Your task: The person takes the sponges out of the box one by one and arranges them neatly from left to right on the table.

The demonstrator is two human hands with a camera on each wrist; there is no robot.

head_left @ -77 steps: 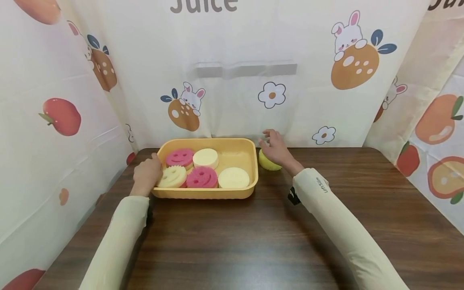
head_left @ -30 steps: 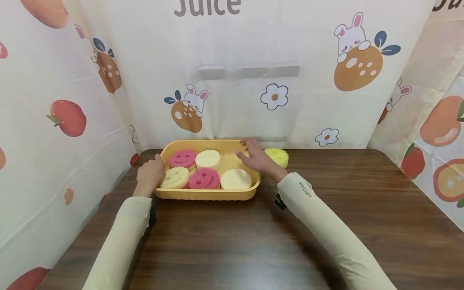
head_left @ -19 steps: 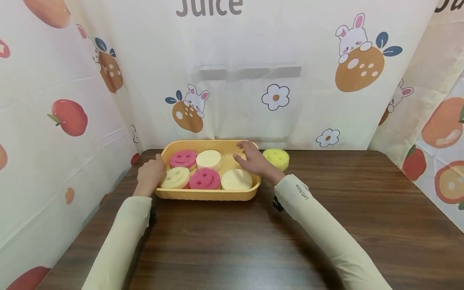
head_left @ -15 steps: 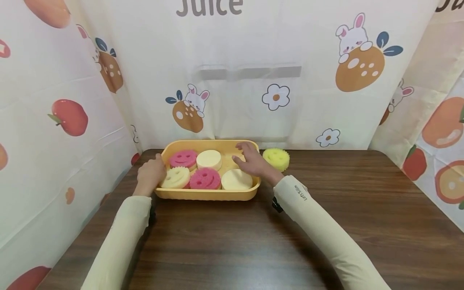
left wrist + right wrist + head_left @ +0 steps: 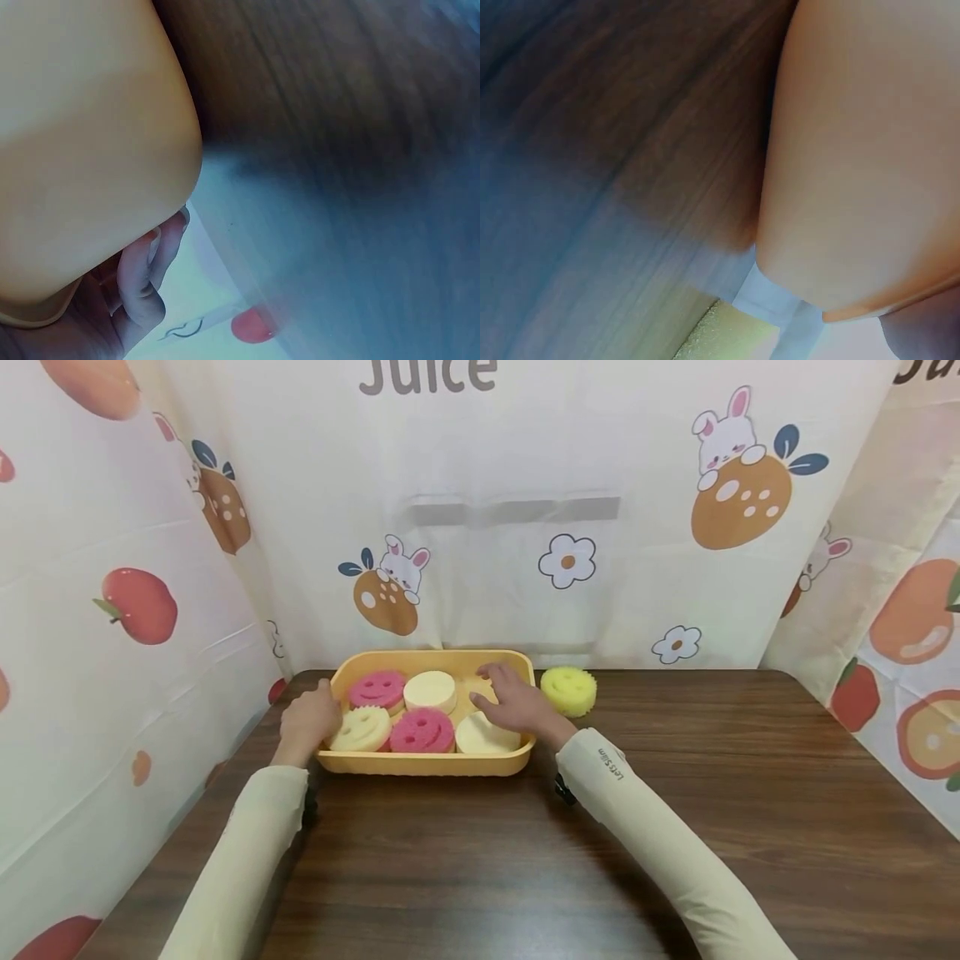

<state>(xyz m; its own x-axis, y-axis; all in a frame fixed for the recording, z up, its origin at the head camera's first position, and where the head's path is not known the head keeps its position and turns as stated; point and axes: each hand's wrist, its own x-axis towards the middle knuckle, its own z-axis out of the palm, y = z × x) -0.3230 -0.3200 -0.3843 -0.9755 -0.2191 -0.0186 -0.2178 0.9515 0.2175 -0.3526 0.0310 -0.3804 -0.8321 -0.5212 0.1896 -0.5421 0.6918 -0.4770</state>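
Note:
My left hand [image 5: 308, 720] grips the left rim of a yellow tray [image 5: 420, 764]; in the left wrist view its fingers [image 5: 136, 279] curl against the tray's outer wall. My right hand [image 5: 517, 700] is over the right end of the tray, fingers spread and loosely bent, holding nothing. It partly covers a plain cream sponge [image 5: 480, 737]. Also in the tray lie a pink smiley sponge [image 5: 377, 690], a second pink smiley sponge [image 5: 422, 732], a cream smiley sponge [image 5: 362, 729] and another plain cream sponge [image 5: 430, 692].
A yellow smiley sponge [image 5: 568, 691] lies on the brown wooden table [image 5: 450, 860], just right of the tray. Directly behind the table hangs a printed curtain [image 5: 487, 585], with more patterned cloth along both sides.
My right hand has moved left from above the yellow sponge to over the tray's right end, uncovering that sponge. My left hand keeps its grip on the rim.

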